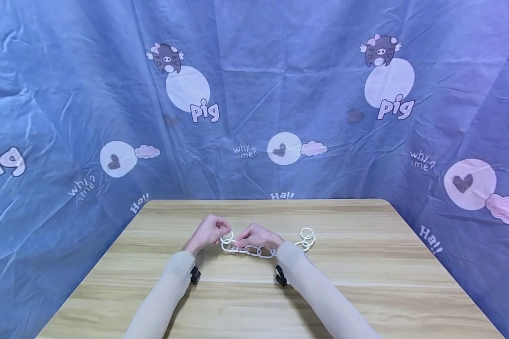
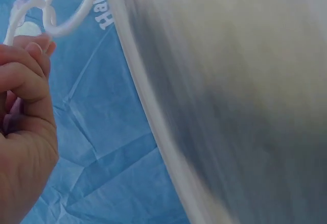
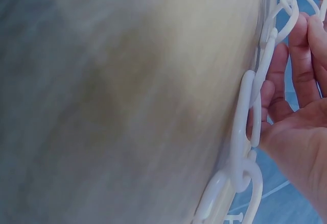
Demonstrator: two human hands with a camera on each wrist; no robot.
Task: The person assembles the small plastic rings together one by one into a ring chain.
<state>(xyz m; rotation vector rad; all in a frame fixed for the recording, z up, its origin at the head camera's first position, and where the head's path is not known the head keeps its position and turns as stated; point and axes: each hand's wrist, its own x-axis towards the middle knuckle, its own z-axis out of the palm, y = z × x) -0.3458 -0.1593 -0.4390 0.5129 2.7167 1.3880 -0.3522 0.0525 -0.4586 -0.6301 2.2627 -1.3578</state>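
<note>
A chain of white plastic links [image 3: 237, 132] lies in a loose line across the middle of the wooden table. At its left end, my left hand [image 1: 209, 231] pinches one link between thumb and fingers, close above the tabletop. My right hand [image 1: 258, 236] pinches a neighbouring link just to the right, its fingertips near the left hand's. In the left wrist view two hooked-together links [image 2: 76, 21] show between the hands. Several more links trail beneath the right hand and forearm, which hide part of the chain. The far right end finishes in a round link.
The wooden table [image 1: 237, 306] has rounded back corners. A blue printed cloth [image 1: 254, 103] hangs close behind it and along both sides. Black wrist straps [image 1: 281, 276] sit below both light sleeves.
</note>
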